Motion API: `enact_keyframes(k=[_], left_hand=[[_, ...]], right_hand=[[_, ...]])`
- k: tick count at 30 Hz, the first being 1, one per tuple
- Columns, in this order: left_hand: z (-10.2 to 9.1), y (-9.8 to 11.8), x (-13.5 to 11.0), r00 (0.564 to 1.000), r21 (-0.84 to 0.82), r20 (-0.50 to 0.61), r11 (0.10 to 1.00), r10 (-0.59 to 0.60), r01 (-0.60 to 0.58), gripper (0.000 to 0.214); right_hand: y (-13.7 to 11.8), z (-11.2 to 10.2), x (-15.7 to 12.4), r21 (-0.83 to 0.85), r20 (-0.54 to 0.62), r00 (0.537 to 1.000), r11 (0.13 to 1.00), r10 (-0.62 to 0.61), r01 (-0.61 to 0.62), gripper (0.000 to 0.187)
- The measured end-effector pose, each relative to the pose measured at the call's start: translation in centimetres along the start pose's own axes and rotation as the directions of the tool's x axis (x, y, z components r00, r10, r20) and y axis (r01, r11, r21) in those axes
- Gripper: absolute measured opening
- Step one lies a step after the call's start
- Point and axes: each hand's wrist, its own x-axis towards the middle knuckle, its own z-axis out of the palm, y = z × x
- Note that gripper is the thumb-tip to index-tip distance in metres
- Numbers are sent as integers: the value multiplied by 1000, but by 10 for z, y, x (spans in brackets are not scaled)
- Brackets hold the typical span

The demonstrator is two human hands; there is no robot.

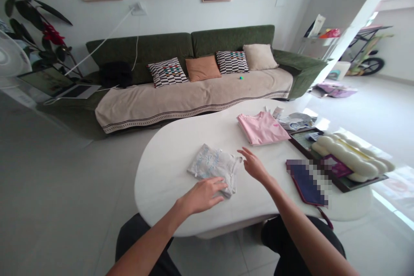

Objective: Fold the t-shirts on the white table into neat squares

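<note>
left hand (203, 195) flat, released, on grey folded garment (213, 167) | right hand (255, 166) open, just beside it | table (168, 168) bare toward frame-left edge

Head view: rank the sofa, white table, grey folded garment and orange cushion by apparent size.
1. Green sofa and white table: similar spread, and the sofa sits farther off, so unranked.
2. Grey folded garment.
3. Orange cushion, smallest here, though farther away.

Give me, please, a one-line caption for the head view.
Left hand on a folded grey garment on the white table; right hand open beside it, pink shirt beyond.
</note>
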Motion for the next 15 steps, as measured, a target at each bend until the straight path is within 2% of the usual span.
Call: enact_keyframes(k=[2,3,6,8,11,13,15], left_hand=[[12,-33,1,991,16,-83,994,-107,109,34],[17,-52,3,971,48,-143,979,-192,200,35],[32,-102,6,876,141,-230,876,-424,461,41],[45,-123,4,839,189,-233,824,-491,534,44],[62,-129,-8,848,259,-295,818,-439,514,42],[68,-120,-20,861,285,-342,832,-376,476,39],[72,-103,-32,870,280,-345,846,-352,454,37]], right_hand=[[-10,19,-14,-43,59,998,999,23,-21,51],[-20,30,-20,-50,93,996,999,14,-9,48],[-57,67,-36,-56,204,978,997,-47,60,46],[-78,91,-44,-82,262,964,994,-47,70,51],[-90,111,-55,-135,282,959,989,-19,59,56],[-82,110,-60,-135,268,962,987,-47,86,49],[-66,100,-64,-110,259,961,986,-92,124,38]])
